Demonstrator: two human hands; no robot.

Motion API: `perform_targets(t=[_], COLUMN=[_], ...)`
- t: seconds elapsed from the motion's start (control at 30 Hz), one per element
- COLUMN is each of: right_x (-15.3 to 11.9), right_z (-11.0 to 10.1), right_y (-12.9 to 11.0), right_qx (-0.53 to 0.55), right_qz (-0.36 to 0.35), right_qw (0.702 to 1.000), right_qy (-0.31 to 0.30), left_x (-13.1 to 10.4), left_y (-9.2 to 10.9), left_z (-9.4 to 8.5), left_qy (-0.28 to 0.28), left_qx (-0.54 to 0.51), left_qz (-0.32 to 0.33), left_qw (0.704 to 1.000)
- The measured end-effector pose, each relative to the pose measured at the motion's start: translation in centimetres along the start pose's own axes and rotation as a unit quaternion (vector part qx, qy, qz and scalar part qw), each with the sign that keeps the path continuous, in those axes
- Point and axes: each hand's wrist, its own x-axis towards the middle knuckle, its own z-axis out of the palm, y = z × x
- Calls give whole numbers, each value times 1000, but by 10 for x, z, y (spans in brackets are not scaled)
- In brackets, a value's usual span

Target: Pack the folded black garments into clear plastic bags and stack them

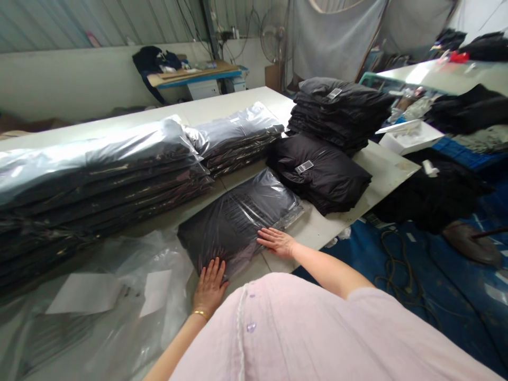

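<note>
A folded black garment in a clear plastic bag (242, 211) lies flat on the white table in front of me. My left hand (210, 283) rests on its near left corner, fingers stretched out. On its near right edge lies my right hand (275, 242), also flat with the fingers extended. Just beyond the bag's right end sits a folded black garment with a tag (329, 172). Loose clear plastic bags (154, 248) spread over the table to the left of my left hand, with white paper pieces (85, 293) among them.
Tall stacks of bagged black garments (95, 169) and a smaller stack (238, 132) run along the left and back. A pile of folded black garments (341, 111) stands at the back right. Past the table edge, cables (397, 264) and dark clothing (428, 190) lie over blue flooring.
</note>
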Motion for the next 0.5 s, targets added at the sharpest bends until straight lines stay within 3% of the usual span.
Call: perform_targets(t=[0.13,0.27,0.37,0.5], right_x=[-36,-63,-71,-72], right_z=[-11,-20,-27,-32], right_y=[64,111,129,140], right_qx=[-35,-46,-43,-50], right_qz=[115,261,240,243], right_qw=[993,964,970,967], right_qy=[1,-11,-16,54], left_x=[-1,1,-3,-13], left_y=[-5,-5,-3,-1], left_z=[6,2,-2,-1], left_qy=[14,24,59,96], left_qx=[2,3,10,19], left_qz=[-1,7,-9,-16], left_qw=[1000,1000,998,995])
